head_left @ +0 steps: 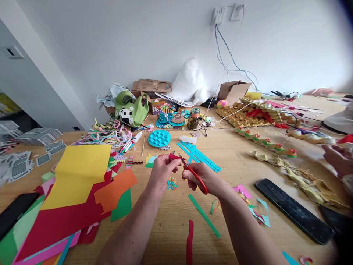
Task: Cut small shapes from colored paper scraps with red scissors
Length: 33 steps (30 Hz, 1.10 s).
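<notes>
Between the fingers of the left hand (162,170), a small red paper piece (174,157), pinched tight over the middle of the bench (171,224). Around the handles of red scissors (196,177), the closed fingers of the right hand (210,177), with pointed metal blades up against the paper; hard to tell whether biting into it. Just below both hands, a loose heap of tiny paper bits (172,183), blue and orange. Nearer, a straight green strip (204,216) and a slightly wavy red strip (189,241), both flat and matte. Close beyond, crossed blue strips (200,155), then a white bottle (188,140) on its side and a round blue disc (159,138) with a checkered, woven-looking surface. To the left, overlapping stiff sheets, with a broad yellow sheet (79,173) uppermost, plus a tangle of fuzzy stems (107,134). To the right, a long black case (292,209), smudged and round-cornered, bumpy moulded-pulp strips (295,175), and at the edge, another person's hand (339,160). Farthest back, a fluffy white bundle (190,79) against the smooth wall (138,40).
</notes>
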{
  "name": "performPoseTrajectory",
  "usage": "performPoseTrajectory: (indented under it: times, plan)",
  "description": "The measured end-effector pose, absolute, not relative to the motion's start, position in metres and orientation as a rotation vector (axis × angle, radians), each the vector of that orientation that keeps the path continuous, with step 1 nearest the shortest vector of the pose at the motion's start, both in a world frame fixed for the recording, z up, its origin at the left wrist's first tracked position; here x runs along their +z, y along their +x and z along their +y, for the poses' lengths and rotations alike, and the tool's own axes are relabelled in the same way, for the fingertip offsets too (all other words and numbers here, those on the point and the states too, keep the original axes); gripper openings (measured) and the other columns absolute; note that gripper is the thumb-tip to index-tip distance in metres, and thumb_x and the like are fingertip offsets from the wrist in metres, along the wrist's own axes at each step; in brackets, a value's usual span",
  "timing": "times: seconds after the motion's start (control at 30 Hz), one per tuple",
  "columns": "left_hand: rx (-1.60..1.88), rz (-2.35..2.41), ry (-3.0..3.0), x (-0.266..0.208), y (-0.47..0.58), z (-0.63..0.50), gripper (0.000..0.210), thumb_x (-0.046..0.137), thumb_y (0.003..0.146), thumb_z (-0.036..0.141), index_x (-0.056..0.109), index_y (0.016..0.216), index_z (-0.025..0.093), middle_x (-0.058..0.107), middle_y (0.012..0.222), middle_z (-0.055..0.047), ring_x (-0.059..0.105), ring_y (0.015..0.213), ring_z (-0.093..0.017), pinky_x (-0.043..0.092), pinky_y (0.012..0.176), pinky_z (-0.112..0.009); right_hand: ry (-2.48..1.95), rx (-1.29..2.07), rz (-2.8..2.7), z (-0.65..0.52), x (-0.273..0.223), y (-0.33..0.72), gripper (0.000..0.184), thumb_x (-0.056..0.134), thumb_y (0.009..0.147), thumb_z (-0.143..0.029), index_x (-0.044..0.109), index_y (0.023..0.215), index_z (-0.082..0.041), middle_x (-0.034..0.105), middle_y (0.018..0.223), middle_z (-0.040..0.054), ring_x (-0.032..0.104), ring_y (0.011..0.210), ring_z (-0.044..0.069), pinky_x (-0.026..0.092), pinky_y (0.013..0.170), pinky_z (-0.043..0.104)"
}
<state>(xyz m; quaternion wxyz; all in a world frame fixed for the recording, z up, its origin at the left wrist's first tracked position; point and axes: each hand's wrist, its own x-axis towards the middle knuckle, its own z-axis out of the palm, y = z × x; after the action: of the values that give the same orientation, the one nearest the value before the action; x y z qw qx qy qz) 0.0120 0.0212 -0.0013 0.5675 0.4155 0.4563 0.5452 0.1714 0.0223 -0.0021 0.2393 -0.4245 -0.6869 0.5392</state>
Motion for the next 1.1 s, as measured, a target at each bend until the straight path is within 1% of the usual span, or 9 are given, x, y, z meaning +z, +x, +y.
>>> performPoseTrajectory:
  times: [0.5,0.63,0.9,1.1]
  plan:
    - [1.261,1.031,0.966,-0.001,0.009,0.022,0.009,0.070,0.061,0.022,0.069,0.064,0.014,0.065,0.060,-0.002,0.051,0.052,-0.008,0.040,0.052,-0.021,-1.145,1.498,-1.904,0.023,-0.013,0.177,0.038,0.060,0.081,-0.051,0.054,0.067,-0.016,0.060,0.054,0.0005,0.055,0.044,0.011,0.038,0.039,0.019]
    - [1.268,1.036,0.955,-0.001,0.009,0.023,0.010,0.070,0.062,0.023,0.069,0.063,0.013,0.064,0.060,-0.001,0.050,0.052,-0.008,0.040,0.052,-0.021,-1.160,1.524,-1.882,0.024,-0.013,0.177,0.038,0.060,0.081,-0.051,0.055,0.069,-0.015,0.060,0.054,0.0003,0.055,0.043,0.011,0.038,0.038,0.018]
    - [1.270,1.021,0.981,0.000,0.010,0.022,0.009,0.069,0.063,0.023,0.068,0.064,0.013,0.064,0.060,-0.001,0.050,0.052,-0.008,0.040,0.053,-0.021,-1.143,1.453,-1.912,0.023,-0.007,0.176,0.041,0.061,0.079,-0.053,0.052,0.064,-0.016,0.060,0.055,0.0013,0.055,0.045,0.011,0.039,0.041,0.019]
    - [1.263,1.018,0.969,-0.002,0.010,0.022,0.011,0.069,0.063,0.024,0.069,0.064,0.013,0.065,0.062,-0.002,0.050,0.052,-0.008,0.039,0.053,-0.021,-1.172,1.481,-1.897,0.022,-0.008,0.176,0.041,0.060,0.080,-0.054,0.052,0.065,-0.016,0.059,0.054,0.0008,0.055,0.044,0.011,0.037,0.039,0.019]
